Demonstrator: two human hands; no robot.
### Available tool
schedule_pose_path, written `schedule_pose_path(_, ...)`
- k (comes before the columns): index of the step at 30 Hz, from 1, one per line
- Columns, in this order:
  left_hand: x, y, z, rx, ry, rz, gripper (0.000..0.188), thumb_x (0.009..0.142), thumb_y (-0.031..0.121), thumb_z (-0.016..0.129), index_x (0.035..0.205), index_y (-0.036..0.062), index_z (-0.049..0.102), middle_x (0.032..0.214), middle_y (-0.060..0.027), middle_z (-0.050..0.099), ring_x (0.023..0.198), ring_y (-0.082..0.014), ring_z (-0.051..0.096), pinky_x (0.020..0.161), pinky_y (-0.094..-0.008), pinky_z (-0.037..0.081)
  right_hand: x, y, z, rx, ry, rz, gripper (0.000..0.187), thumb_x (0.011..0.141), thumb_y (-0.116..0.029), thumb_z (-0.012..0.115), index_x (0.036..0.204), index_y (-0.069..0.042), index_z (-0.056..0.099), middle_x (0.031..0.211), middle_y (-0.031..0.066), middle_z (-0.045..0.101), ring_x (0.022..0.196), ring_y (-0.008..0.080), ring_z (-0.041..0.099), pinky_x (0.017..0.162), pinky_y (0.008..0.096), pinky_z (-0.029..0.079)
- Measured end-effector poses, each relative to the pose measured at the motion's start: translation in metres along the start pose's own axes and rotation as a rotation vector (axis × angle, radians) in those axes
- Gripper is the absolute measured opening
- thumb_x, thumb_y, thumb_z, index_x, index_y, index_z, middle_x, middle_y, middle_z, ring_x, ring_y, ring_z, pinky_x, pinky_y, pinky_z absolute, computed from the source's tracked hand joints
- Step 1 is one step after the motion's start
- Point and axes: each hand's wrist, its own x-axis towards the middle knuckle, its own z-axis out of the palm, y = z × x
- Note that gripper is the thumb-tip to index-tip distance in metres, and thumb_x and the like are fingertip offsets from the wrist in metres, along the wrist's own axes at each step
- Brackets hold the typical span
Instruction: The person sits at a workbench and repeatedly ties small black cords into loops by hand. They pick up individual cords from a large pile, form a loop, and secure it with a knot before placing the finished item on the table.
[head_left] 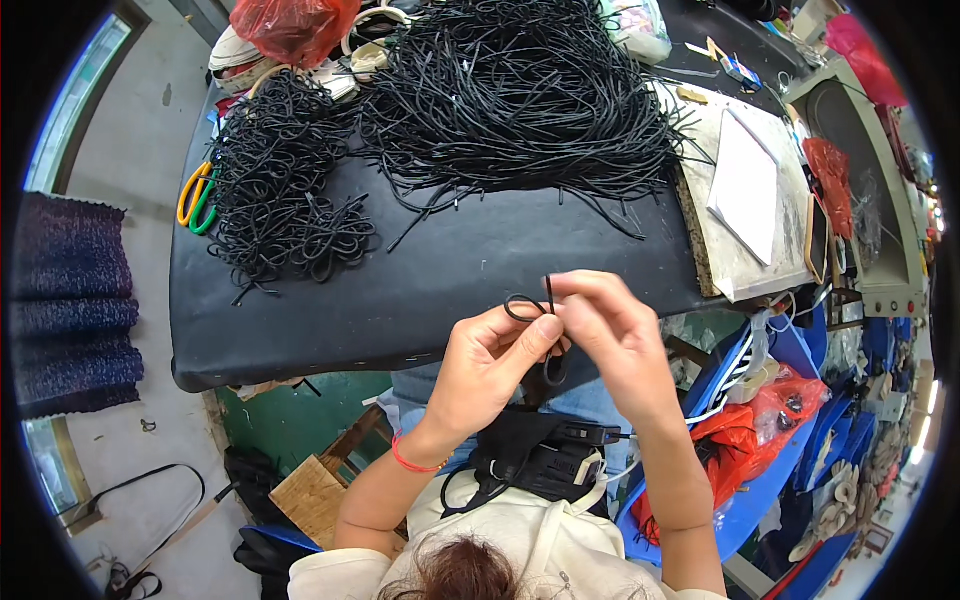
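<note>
A thin black cord (522,308) bends into loops between my two hands, in front of the table's near edge. My left hand (488,362) pinches it between thumb and fingertips, one loop sticking up above and another hanging below. Close against it, my right hand (612,330) is partly smeared by motion; its fingers curl at the cord's upright end, and whether they grip it is unclear. On the table, a heap of knotted, looped black cords (280,180) lies to the left. A larger pile of long, loose black cords (530,100) spreads across the far middle.
Scissors with yellow and green handles (200,198) lie by the left heap on the black-covered table (450,270). At right are a board (705,215) with white paper (745,185) and a phone (817,235). A blue bin (745,520) with red bags stands beside my right arm.
</note>
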Motion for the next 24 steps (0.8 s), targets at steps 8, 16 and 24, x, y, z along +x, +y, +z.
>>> schedule_pose_path(8, -0.009, 0.001, 0.002, -0.040, -0.043, -0.007, 0.015, 0.089, 0.009, 0.054, 0.094, -0.0033, 0.062, 0.087, -0.0056, 0.064, 0.082, -0.0075, 0.056, 0.075, -0.0218, 0.045, -0.002, 0.006, 0.002, 0.403, -0.073, 0.205, 0.017, 0.090, -0.019, 0.055, 0.084, -0.004, 0.059, 0.079, -0.0001, 0.060, 0.068, 0.0030, 0.050, 0.057, 0.0179, 0.040)
schedule_pose_path(16, -0.010, -0.004, 0.002, -0.117, -0.004, -0.019, 0.016, 0.088, 0.010, 0.057, 0.097, -0.0023, 0.062, 0.088, -0.0064, 0.064, 0.079, -0.0074, 0.057, 0.074, -0.0211, 0.046, 0.002, 0.003, 0.000, 0.442, -0.054, 0.253, 0.021, 0.091, -0.023, 0.053, 0.086, -0.003, 0.059, 0.082, 0.0022, 0.061, 0.071, 0.0040, 0.052, 0.065, 0.0199, 0.042)
schedule_pose_path(24, -0.006, -0.003, 0.008, -0.251, 0.106, -0.058, 0.017, 0.086, 0.006, 0.057, 0.101, -0.0028, 0.059, 0.092, -0.0111, 0.063, 0.079, -0.0136, 0.062, 0.072, -0.0234, 0.052, -0.008, 0.013, -0.006, 0.176, 0.040, 0.073, 0.017, 0.089, -0.014, 0.056, 0.089, 0.002, 0.060, 0.094, 0.0071, 0.061, 0.079, 0.0085, 0.057, 0.072, 0.0209, 0.045)
